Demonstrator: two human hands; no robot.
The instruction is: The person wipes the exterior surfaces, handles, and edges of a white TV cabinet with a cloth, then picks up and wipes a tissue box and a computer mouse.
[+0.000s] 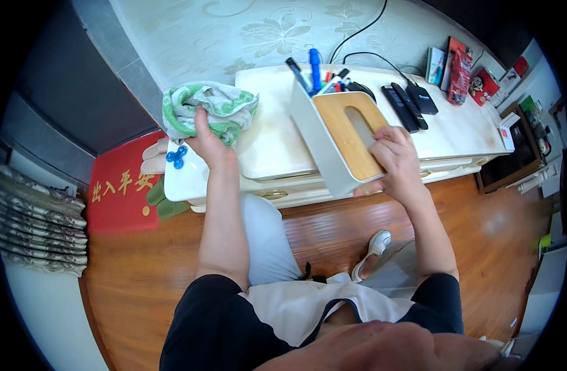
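Observation:
A bunched green-and-white towel [239, 111] rests in my left hand [211, 141], the thumb pressed over it, above the left part of a white cabinet [267, 143]. My right hand [395, 162] grips a white tissue box [318, 148] by its front right corner. The box has a light wooden lid [337, 127] with a long rounded slot, and it is tilted above the cabinet's front edge. Pens and markers [315, 69] stick up from the far end of the box. A blue fidget spinner [177, 156] lies on the cabinet's lower left end.
Two remote controls [406, 109] and a black set-top box [421, 97] lie on the right, with a cable [376, 55] running up the wall. Red packages [459, 76] stand farther right. Slippers [156, 157] and a red doormat [123, 185] are on the floor at left.

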